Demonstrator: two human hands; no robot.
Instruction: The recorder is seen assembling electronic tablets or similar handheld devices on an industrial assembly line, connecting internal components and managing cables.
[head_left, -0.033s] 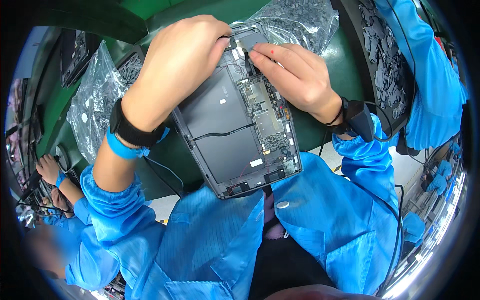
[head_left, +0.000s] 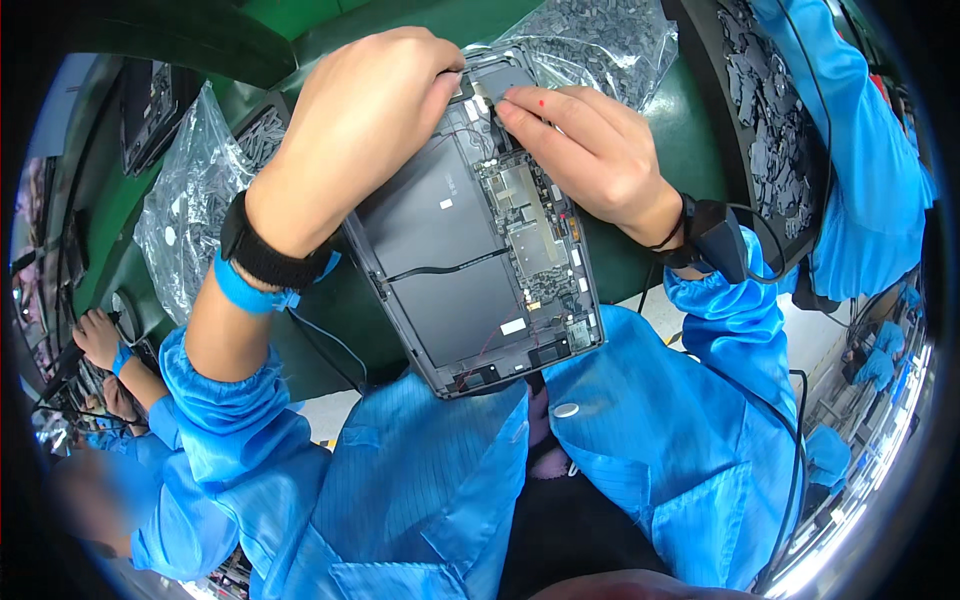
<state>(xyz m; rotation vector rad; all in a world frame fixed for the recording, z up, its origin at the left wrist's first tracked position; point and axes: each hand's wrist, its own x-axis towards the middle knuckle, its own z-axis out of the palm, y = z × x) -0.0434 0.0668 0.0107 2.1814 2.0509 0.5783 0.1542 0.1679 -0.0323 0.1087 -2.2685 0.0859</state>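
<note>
An opened dark grey tablet (head_left: 470,270) with its back cover off is tilted up over my lap. It shows black battery panels and a green circuit board (head_left: 530,230). My left hand (head_left: 360,130) grips the tablet's far left corner, thumb over the top edge. My right hand (head_left: 600,160) reaches in from the right. Its thumb and forefinger are pinched on a small pale strip (head_left: 482,92) at the tablet's top edge. Both wrists carry black bands, and a cable runs from the right one.
Clear plastic bags of small dark parts lie on the green table (head_left: 340,330), one at the left (head_left: 190,210) and one at the top (head_left: 600,40). A black tray of parts (head_left: 770,130) stands at the right. Another person's hand (head_left: 95,335) works at far left, and a blue sleeve (head_left: 870,170) is at the right.
</note>
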